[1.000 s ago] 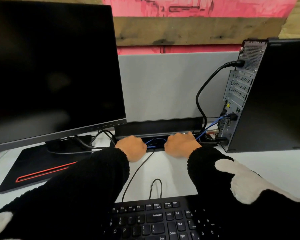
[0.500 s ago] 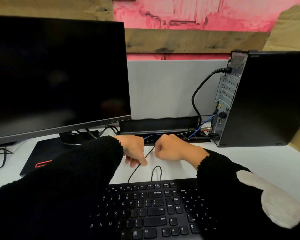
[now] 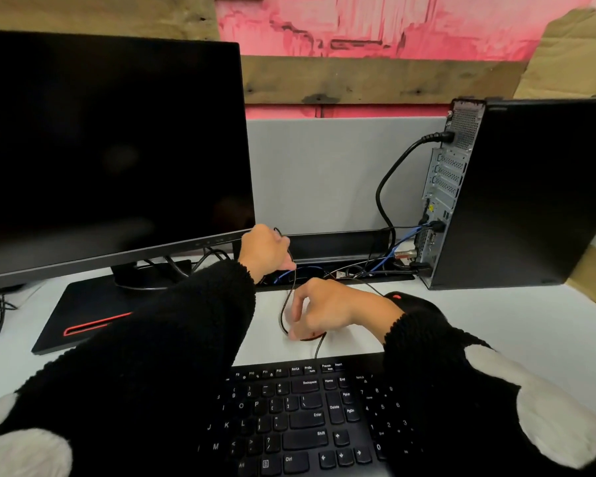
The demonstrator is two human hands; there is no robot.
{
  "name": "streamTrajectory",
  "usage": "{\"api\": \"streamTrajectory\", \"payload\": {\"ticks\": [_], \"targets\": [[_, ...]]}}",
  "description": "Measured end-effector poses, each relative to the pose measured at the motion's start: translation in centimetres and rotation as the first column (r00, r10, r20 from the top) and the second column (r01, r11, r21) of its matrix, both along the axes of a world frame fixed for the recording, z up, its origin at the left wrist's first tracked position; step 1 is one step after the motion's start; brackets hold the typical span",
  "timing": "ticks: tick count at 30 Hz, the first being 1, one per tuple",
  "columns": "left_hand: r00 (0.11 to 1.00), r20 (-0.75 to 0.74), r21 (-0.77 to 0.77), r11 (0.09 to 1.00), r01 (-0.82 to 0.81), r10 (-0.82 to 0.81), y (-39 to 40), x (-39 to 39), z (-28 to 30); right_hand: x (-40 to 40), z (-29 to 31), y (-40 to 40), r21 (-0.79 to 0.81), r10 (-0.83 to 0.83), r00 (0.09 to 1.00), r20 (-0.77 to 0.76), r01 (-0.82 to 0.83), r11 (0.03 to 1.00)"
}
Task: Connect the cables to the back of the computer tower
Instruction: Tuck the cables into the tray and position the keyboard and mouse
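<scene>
a thin black cable is gripped in the left hand, fist curled round it, raised just in front of the monitor lower edge. the cable drops in a loop to the desk and runs toward the keyboard, so it is judged to be the keyboard lead. the right hand is held low over the desk with fingers bent down onto the same loop; whether the cable is pinched or only touched cannot be told. the plug end is not seen.

the computer tower stands at the right, rear panel turned toward the hands. a thick black power cord is already seated near the top, and blue cables plus other leads are plugged lower down, fed from the cable slot at the back of the desk.

step in hand, as judged: slack is being gathered and the free end located. next move calls for the plug to be found, carried right to the lower ports, oriented, and pushed in without the seated leads being dragged loose.
</scene>
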State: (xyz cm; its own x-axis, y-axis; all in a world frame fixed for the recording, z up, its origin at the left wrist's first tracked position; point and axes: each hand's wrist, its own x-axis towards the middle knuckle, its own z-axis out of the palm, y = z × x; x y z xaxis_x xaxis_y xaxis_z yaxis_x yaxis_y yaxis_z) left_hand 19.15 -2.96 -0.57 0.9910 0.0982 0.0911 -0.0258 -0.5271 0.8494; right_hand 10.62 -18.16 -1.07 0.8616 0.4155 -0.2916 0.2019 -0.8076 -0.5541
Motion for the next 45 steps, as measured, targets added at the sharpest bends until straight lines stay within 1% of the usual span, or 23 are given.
{"api": "streamTrajectory", "payload": {"ticks": [3, 8, 12, 15, 17, 19, 21, 23, 24, 25, 26, 27, 28, 29, 31, 34, 36, 37, 38, 40, 42, 43, 45], "targets": [[0.988, -0.092, -0.204, 0.974, 0.1, -0.121, -0.3, -0.4, 0.2, 0.7, -0.5, 0.3, -0.032, -0.055, 0.997, 0.058, 0.057, 0.998], [0.952, -0.186, -0.36, 0.919, 0.165, -0.243, 0.4, -1.4, -0.6, 2.7, -1.4, 1.2, -0.094, -0.187, 0.974, 0.127, 0.2, 0.975], [0.947, -0.239, -0.499, 0.864, 0.069, -0.214, 0.8, -1.6, -0.9, 3.8, -1.5, 1.9, -0.035, -0.284, 0.953, 0.106, 0.289, 0.957], [0.934, -0.296, -0.696, 0.715, -0.067, -0.201, 0.6, -1.1, -0.5, 4.6, -2.1, 2.3, 0.069, -0.419, 0.864, 0.279, 0.417, 0.906], [0.916, -0.357, -0.736, 0.659, -0.155, -0.183, 0.3, -0.8, -0.6, 5.1, -2.1, 2.2, 0.121, -0.49, 0.791, 0.367, 0.482, 0.868], [0.883, -0.444, -0.668, 0.713, -0.213, -0.151, 0.0, -0.6, -1.0, 6.1, -2.2, 1.8, 0.159, -0.536, 0.773, 0.339, 0.514, 0.843], [0.854, -0.51, -0.506, 0.839, -0.201, -0.103, 0.1, -0.1, -1.7, 7.1, -2.6, 1.2, 0.142, -0.503, 0.82, 0.273, 0.483, 0.864], [0.828, -0.561, -0.18, 0.979, -0.101, -0.018, 0.8, 0.7, -2.4, 7.6, -2.7, 1.0, 0.01, -0.383, 0.901, 0.204, 0.389, 0.921], [0.843, -0.536, 0.032, 0.999, -0.039, 0.05, 1.2, 1.3, -2.7, 7.7, -2.9, 1.0, -0.064, -0.323, 0.928, 0.185, 0.34, 0.938], [0.881, -0.461, 0.258, 0.966, 0.019, 0.106, 1.6, 1.6, -2.9, 7.7, -3.0, 0.9, -0.118, -0.279, 0.945, 0.17, 0.301, 0.946], [0.93, -0.34, 0.485, 0.873, 0.049, 0.136, 1.9, 1.9, -3.2, 7.8, -3.1, 0.7, -0.184, -0.22, 0.96, 0.174, 0.251, 0.95], [0.971, -0.187, 0.688, 0.725, 0.024, 0.146, 1.9, 2.1, -3.5, 8.0, -3.2, 0.7, -0.245, -0.171, 0.97, 0.175, 0.211, 0.946], [0.989, -0.059, 0.789, 0.613, -0.038, 0.137, 1.9, 2.1, -3.8, 8.2, -3.5, 0.6, -0.287, -0.116, 0.979, 0.17, 0.162, 0.944], [0.994, 0.018, 0.812, 0.578, -0.079, 0.111, 1.8, 2.2, -4.1, 8.3, -3.4, 0.7, -0.33, -0.088, 0.985, 0.149, 0.133, 0.935], [0.997, 0.061, 0.797, 0.6, -0.07, 0.036, 1.6, 2.5, -4.7, 8.7, -3.4, 0.9, -0.411, -0.031, 0.987, 0.156, 0.093, 0.907], [0.999, 0.034, 0.823, 0.568, -0.011, -0.03, 1.8, 2.8, -4.7, 8.8, -3.1, 1.0, -0.406, -0.057, 0.986, 0.157, 0.117, 0.906], [0.995, 0.024, 0.834, 0.551, 0.034, -0.098, 1.9, 2.9, -4.7, 9.0, -3.0, 0.7, -0.318, -0.078, 0.988, 0.136, 0.118, 0.941], [0.992, 0.012, 0.846, 0.531, 0.057, -0.127, 2.1, 2.9, -4.7, 8.8, -2.7, 0.5, -0.306, -0.084, 0.983, 0.161, 0.13, 0.943], [0.99, -0.009, 0.857, 0.509, 0.079, -0.139, 2.2, 2.9, -4.7, 8.5, -2.6, 0.3, -0.351, -0.016, 0.973, 0.229, 0.098, 0.931], [0.984, -0.11, 0.853, 0.494, 0.166, -0.142, 2.5, 2.9, -4.3, 7.9, -2.1, 0.1, -0.32, -0.01, 0.928, 0.373, 0.139, 0.937], [0.942, -0.289, 0.756, 0.563, 0.335, -0.173, 2.6, 3.1, -3.5, 6.6, -1.3, 0.6, -0.274, 0.011, 0.894, 0.448, 0.126, 0.954], [0.912, -0.359, 0.701, 0.588, 0.403, -0.197, 2.7, 3.0, -3.0, 6.0, -1.0, 0.8, -0.25, 0.025, 0.895, 0.446, 0.098, 0.963], [0.87, -0.424, 0.655, 0.579, 0.486, -0.25, 3.0, 2.5, -1.9, 5.1, -0.5, 1.1, -0.19, 0.026, 0.92, 0.39, 0.053, 0.98]]}}
